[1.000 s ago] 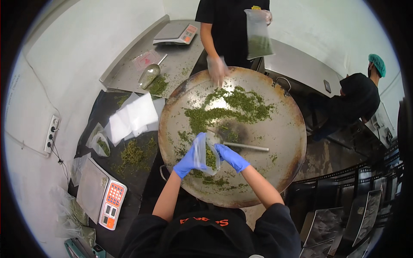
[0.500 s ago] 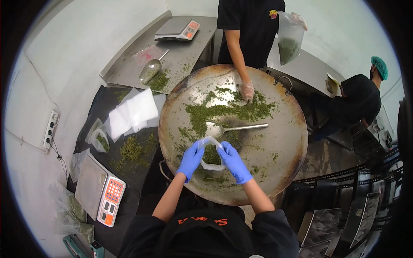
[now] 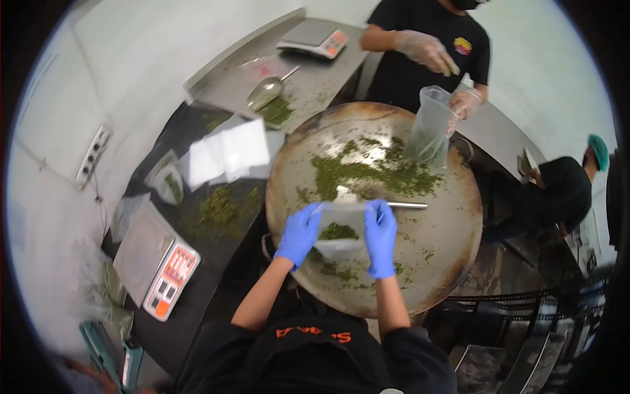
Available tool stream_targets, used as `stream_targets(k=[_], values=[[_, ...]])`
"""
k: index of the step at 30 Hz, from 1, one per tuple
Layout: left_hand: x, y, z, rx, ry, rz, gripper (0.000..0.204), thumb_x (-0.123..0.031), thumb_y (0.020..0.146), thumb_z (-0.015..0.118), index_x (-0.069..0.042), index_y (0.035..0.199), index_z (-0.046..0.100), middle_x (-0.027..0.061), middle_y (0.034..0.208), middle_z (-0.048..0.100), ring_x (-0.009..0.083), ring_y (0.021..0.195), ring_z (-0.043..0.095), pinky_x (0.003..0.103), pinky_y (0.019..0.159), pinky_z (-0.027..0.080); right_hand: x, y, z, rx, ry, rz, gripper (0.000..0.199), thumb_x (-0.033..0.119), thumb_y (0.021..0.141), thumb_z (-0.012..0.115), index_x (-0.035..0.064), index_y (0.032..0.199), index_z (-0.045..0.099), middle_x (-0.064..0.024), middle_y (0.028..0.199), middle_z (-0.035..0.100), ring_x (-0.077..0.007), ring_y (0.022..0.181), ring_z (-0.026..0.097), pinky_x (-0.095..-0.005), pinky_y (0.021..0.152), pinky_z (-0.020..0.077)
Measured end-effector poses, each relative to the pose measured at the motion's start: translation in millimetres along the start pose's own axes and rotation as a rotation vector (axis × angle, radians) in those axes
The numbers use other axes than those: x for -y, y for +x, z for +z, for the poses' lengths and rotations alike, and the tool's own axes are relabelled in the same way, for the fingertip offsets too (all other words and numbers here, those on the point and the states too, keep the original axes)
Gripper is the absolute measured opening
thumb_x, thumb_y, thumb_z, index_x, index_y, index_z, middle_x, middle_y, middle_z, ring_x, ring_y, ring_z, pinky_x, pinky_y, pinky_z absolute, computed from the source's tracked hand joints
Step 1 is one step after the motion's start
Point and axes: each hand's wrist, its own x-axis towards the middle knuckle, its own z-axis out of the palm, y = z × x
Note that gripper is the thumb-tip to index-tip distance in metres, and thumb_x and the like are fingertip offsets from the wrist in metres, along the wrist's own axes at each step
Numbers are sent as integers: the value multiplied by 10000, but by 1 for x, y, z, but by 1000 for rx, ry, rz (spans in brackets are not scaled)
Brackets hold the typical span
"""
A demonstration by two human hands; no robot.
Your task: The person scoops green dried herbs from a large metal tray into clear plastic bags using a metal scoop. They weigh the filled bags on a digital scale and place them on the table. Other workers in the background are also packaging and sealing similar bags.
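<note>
Between my hands hangs a clear plastic bag (image 3: 340,247) with chopped green leaves (image 3: 338,231) inside it. My left hand (image 3: 299,234), in a blue glove, pinches the bag's left upper edge. At the opposite edge my right hand (image 3: 380,238), gloved alike, is closed on the plastic. The bag is held over the near part of a large round metal pan (image 3: 446,256), its mouth drawn out wide. Loose green leaves (image 3: 367,172) lie scattered in the pan, along with a scoop whose metal handle (image 3: 408,205) points right; my hands and the bag hide part of it.
Across the pan a co-worker (image 3: 430,59) in clear gloves holds another bag (image 3: 430,131) of leaves. To the left are white plastic sheets (image 3: 230,154), a scale (image 3: 161,269) and a green sealer (image 3: 108,354). A second scale (image 3: 314,38) and scoop (image 3: 268,92) occupy the back table.
My hands have pulled the bag's mouth wider and flatter. The co-worker's hand has risen out of the pan, and their bag has come lower over its far edge. My view has shifted.
</note>
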Motion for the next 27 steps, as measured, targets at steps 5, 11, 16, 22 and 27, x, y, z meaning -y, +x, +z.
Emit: stream_targets(k=[5,11,16,22,27], values=[[-26,-6,-87,-182,-188,-86,300,-232,898,447,11,1017,577,109,728,587,155,613,509,292,631,440,76,14,72,328,270,-54,64,40,820,470,22,854,522,0,725,520,-50,619,448,-178,565,365],[-33,-61,-227,-738,-564,-201,253,-188,901,449,-43,1037,605,-89,589,415,-3,490,289,168,431,232,179,-9,219,1083,400,15,182,87,827,465,46,997,515,23,683,481,-29,505,374,-168,464,317],[-24,-105,-306,-1168,-154,-46,289,-185,907,431,-8,1088,571,15,835,598,82,664,500,259,581,419,192,-67,356,1219,337,-453,177,90,814,487,33,979,515,-75,749,562,-154,579,490,-287,559,416],[52,-106,-335,-1353,477,-165,332,-173,898,444,-40,1199,488,118,890,609,160,771,557,260,733,433,126,-121,486,1150,228,-683,206,86,817,477,47,1016,514,-174,779,569,-244,677,564,-365,636,440],[105,-116,-297,-1144,370,-158,649,-294,778,605,-62,1310,314,195,955,552,315,818,545,409,751,428,54,-104,459,1154,150,-643,395,126,809,536,40,1183,445,-176,1063,529,-284,968,530,-345,826,421]])
